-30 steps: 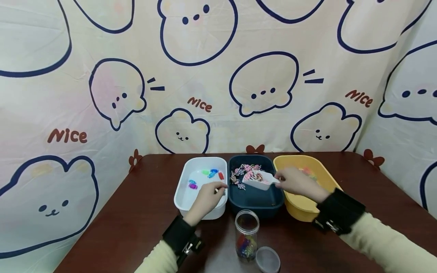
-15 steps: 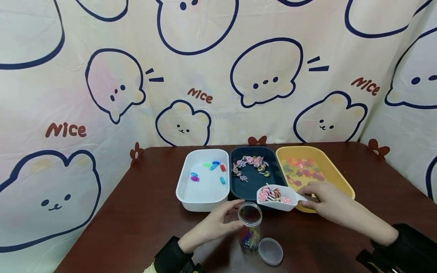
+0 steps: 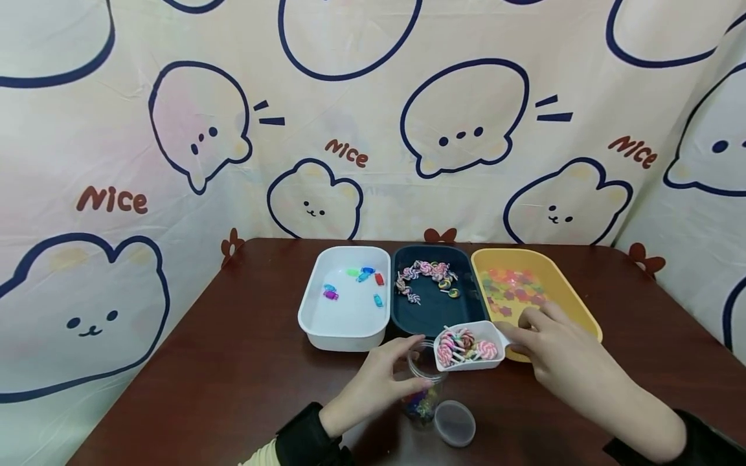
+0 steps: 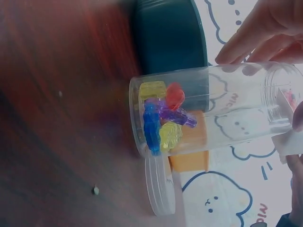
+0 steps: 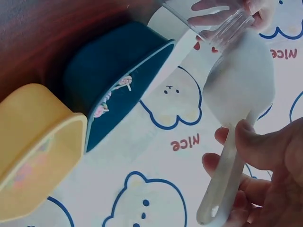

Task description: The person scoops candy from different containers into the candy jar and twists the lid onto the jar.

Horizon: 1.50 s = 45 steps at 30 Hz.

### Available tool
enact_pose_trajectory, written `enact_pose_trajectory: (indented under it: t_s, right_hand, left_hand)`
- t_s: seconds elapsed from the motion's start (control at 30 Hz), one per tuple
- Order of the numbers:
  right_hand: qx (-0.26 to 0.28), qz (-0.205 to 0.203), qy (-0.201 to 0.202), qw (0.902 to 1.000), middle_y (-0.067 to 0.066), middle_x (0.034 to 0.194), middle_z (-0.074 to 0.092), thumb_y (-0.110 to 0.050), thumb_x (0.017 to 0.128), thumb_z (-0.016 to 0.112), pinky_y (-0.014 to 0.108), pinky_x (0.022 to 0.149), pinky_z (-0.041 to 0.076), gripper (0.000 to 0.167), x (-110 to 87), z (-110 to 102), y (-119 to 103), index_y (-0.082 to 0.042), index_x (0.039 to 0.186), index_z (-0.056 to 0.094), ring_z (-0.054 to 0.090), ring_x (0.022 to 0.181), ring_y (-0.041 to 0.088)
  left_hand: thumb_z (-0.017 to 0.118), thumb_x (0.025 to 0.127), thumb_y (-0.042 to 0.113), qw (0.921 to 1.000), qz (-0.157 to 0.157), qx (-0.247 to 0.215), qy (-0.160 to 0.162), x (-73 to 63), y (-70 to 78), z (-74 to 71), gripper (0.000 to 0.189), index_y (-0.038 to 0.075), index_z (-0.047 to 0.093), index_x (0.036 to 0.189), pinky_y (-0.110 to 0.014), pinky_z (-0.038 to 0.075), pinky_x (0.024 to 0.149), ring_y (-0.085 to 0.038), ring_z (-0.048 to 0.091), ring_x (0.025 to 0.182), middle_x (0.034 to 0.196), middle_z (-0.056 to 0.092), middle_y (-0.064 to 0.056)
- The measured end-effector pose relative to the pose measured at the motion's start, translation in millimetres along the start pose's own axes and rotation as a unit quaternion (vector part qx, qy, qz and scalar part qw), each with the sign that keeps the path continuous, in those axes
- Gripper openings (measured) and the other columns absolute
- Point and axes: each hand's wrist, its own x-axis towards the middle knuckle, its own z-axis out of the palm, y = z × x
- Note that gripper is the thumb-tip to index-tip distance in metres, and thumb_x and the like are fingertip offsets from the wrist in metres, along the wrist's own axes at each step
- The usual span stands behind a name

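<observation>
Head view, left to right: by the left hand (image 3: 375, 383), a clear jar (image 4: 215, 111) is gripped near its rim, the coloured pieces (image 4: 165, 112) at its bottom lying well below the grip. At the jar's mouth a white scoop (image 3: 474, 366) bearing swirled lollipops (image 3: 465, 340) is held; whether scoop and rim touch cannot be told. Its handle is pinched by the right hand (image 3: 550, 349), the bowl extending leftward from the fingers (image 5: 255, 187).

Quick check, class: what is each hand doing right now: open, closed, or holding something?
Left hand: holding the jar.
Right hand: holding the scoop.
</observation>
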Motion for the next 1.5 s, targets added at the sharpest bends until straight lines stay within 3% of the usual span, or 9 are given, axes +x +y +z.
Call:
enact_pose_trajectory:
  t_s: [0.2, 0.47, 0.77, 1.5]
  right_hand:
    - [-0.035, -0.026, 0.035, 0.9984, 0.002, 0.088, 0.063, 0.001, 0.077, 0.084, 0.041, 0.077, 0.048, 0.039, 1.0, -2.6, -1.6, -0.016, 0.112, 0.08, 0.052, 0.092, 0.025]
    - [-0.083, -0.074, 0.085, 0.9901, 0.01, 0.092, 0.069, -0.001, 0.063, 0.094, 0.04, 0.072, 0.05, 0.051, 5.3, -11.1, -2.7, -0.014, 0.109, 0.08, 0.055, 0.088, 0.028]
    - [-0.118, -0.064, 0.049, 0.9898, 0.016, 0.098, 0.071, -0.007, 0.06, 0.098, 0.043, 0.076, 0.053, 0.053, 7.6, -16.6, -5.5, -0.017, 0.109, 0.08, 0.056, 0.088, 0.032]
    - [-0.124, -0.051, 0.026, 0.9907, 0.019, 0.102, 0.07, -0.01, 0.06, 0.099, 0.045, 0.076, 0.056, 0.053, 9.4, -22.7, -9.1, -0.016, 0.109, 0.08, 0.057, 0.092, 0.035]
  left_hand:
    - [0.075, 0.095, 0.018, 0.9999, -0.005, 0.006, 0.009, 3.7, 2.8, 2.6, 0.058, -0.002, 0.053, 0.145, -0.05, 0.052, 0.105, -0.035, 0.061, 0.123, 0.137, 0.063, -0.021]
    - [0.077, 0.093, 0.018, 0.9998, -0.015, 0.011, 0.011, 7.1, 5.1, 5.9, 0.058, 0.0, 0.055, 0.144, -0.041, 0.055, 0.104, -0.031, 0.06, 0.125, 0.139, 0.063, -0.018]
    - [0.079, 0.09, 0.013, 0.9995, -0.005, 0.028, 0.017, 7.9, 6.2, 7.0, 0.058, 0.0, 0.057, 0.142, -0.03, 0.056, 0.1, -0.028, 0.062, 0.121, 0.138, 0.064, -0.017]
    - [0.079, 0.091, 0.019, 0.9996, -0.009, 0.019, 0.018, 7.5, 4.6, 4.4, 0.059, 0.0, 0.057, 0.142, -0.041, 0.055, 0.103, -0.03, 0.062, 0.121, 0.135, 0.066, -0.018]
